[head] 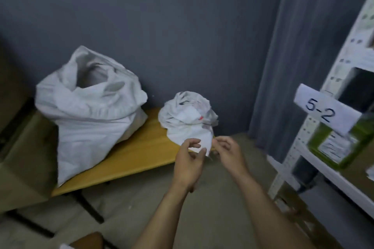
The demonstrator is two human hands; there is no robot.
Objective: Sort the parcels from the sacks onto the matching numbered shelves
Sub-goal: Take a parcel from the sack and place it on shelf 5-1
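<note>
Small sack [188, 119] on bench [131, 151]: left hand [190, 157] pinches lower edge; right hand [228, 149] fingers curled beside, grip unclear.

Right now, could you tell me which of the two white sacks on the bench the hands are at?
The smaller, crumpled sack at the right end of the bench: the left hand pinches its lower edge. The larger sack stands left, untouched.

Here's the yellow wooden tabletop [141, 147], black legs planted on the grey concrete floor [212, 218]. At its left end sits a big white woven sack [87, 119], upright, mouth gaping. Right of that sack, well apart on the same board, sits a small crumpled white sack [188, 119], its flap hanging over the edge. Further right stands a white metal shelf [332, 168], with a blurred green box [340, 147] resting on it.
</note>
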